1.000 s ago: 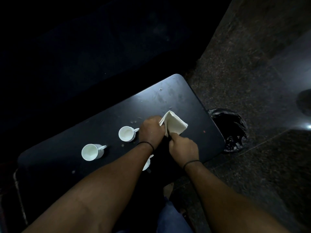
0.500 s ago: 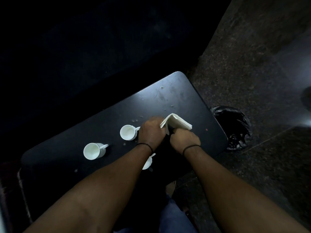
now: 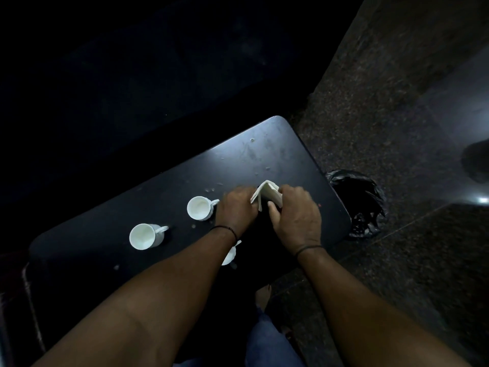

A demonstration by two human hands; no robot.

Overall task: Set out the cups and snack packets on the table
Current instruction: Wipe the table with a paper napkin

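1. Three white cups on the dark desk [image 3: 264, 154]: far-left cup [image 3: 144, 236], middle cup [image 3: 199, 207] just beside the left hand, third cup [image 3: 229, 255] mostly hidden under the left forearm.
2. One white folded packet [image 3: 267, 194], possibly a napkin wad; dim light prevents certainty. It is held between both hands above the desk's right half.
3. Left hand [image 3: 236, 207]: fingers curled, pinching the packet's left edge.
4. Right hand [image 3: 296, 213]: gripping its right side.
5. Packet's long axis points away from the person; both hands are equally near.
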